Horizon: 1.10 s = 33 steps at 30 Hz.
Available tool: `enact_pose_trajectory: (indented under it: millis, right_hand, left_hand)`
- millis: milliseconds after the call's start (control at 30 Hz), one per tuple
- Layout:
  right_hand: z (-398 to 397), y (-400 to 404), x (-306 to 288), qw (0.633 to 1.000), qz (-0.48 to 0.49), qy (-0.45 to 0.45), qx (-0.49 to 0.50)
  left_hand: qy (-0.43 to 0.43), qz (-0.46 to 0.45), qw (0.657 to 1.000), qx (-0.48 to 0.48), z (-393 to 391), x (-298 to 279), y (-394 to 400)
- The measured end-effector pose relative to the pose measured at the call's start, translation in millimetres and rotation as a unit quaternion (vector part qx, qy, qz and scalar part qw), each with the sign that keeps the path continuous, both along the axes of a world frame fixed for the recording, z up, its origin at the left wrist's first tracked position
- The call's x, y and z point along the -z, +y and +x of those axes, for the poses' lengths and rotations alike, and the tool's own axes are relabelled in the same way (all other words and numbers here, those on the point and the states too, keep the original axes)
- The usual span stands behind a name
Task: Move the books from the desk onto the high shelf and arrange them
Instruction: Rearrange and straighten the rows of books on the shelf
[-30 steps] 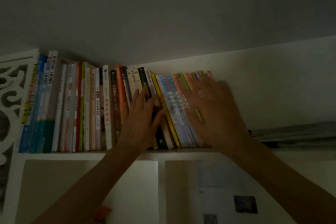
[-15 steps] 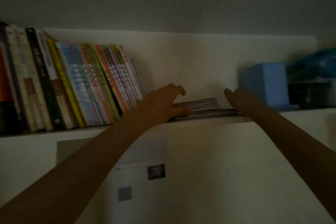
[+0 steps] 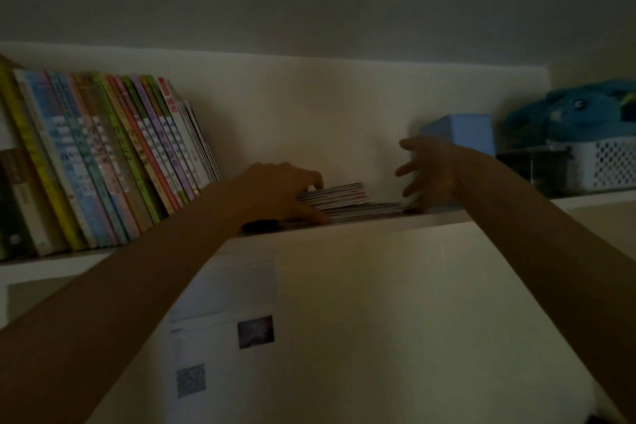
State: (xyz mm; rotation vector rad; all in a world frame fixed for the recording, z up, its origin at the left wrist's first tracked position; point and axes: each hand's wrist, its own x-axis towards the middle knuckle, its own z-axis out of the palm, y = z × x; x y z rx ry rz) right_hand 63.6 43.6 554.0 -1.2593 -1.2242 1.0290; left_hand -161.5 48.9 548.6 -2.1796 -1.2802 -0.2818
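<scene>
A row of colourful books [image 3: 103, 162] stands on the high white shelf [image 3: 430, 217] at the left, leaning to the left. To its right a small stack of thin books [image 3: 344, 198] lies flat on the shelf. My left hand [image 3: 275, 191] grips the stack's left end, fingers on top and thumb underneath. At the stack's right end my right hand [image 3: 430, 170] is held up with its fingers spread, and only its lowest fingers are near the bottom book. The light is dim.
A light blue box [image 3: 461, 132] stands just behind my right hand. Further right are a dark clear case [image 3: 530, 165], a white perforated basket [image 3: 605, 165] and a blue plush toy [image 3: 585, 110]. Printed sheets [image 3: 223, 320] hang on the panel below the shelf.
Both hands left the upright row and moved right to the flat stack as my view swung right. Since half a second ago, my right hand has lifted and spread its fingers.
</scene>
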Motion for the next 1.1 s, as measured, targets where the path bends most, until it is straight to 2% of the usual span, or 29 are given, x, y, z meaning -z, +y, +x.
enact_pose_trajectory:
  millis: [100,300,433,567,667,767,800,833,867,900,933,967,1033,1100]
  right_hand:
    - [1.6,1.5,-1.6,0.999,-0.007,0.04,-0.033]
    - [-8.6,-8.8,-2.8,0.994,-0.011,0.057,-0.088]
    - [-4.1,-13.7,1.3,0.979,-0.005,0.149,-0.137]
    - [-1.9,-21.4,20.0,0.97,0.019,0.205,-0.13]
    - [-7.9,-25.8,32.4,0.971,0.049,0.205,-0.116]
    - [-12.5,-33.4,33.0,0.972,0.083,0.185,-0.116]
    - [-13.8,-35.1,31.5,0.979,0.099,0.152,-0.096]
    - [-13.7,-34.5,31.9,0.987,0.13,0.077,-0.046]
    - [-11.4,-31.7,34.3,0.983,0.173,-0.041,0.041]
    - [-6.5,-26.8,39.0,0.949,0.226,-0.17,0.141]
    - [-1.5,-22.5,44.9,0.897,0.283,-0.268,0.209]
    - [2.6,-19.7,52.2,0.864,0.32,-0.323,0.217]
    - [3.1,-16.2,62.6,0.84,0.348,-0.399,0.115]
    - [-3.1,-15.6,64.2,0.812,0.293,-0.504,-0.003]
  left_hand:
    - [-0.016,-0.038,0.999,0.01,4.2,-3.0,0.2]
    - [-0.041,-0.085,0.995,0.013,11.7,-11.0,1.5]
    - [-0.008,-0.119,0.993,-0.005,16.8,-17.7,-2.4]
    - [0.07,-0.044,0.997,-0.002,22.9,-9.9,-9.1]
    - [0.096,0.022,0.995,0.02,19.4,-1.8,-10.3]
    - [0.115,0.049,0.992,0.029,17.7,1.2,-9.3]
    - [0.111,0.051,0.992,0.032,17.2,2.0,-9.7]
    - [0.104,0.052,0.993,0.036,16.6,2.7,-10.4]
    - [0.093,0.054,0.993,0.043,15.5,3.5,-11.0]
    - [0.08,0.059,0.994,0.052,14.3,3.9,-11.7]
    - [0.064,0.069,0.994,0.058,13.0,3.9,-11.8]
    - [0.047,0.081,0.994,0.057,11.7,2.7,-11.1]
    - [0.019,0.105,0.993,0.047,9.5,-2.1,-7.6]
    - [0.006,0.109,0.993,0.041,9.3,-6.3,-5.9]
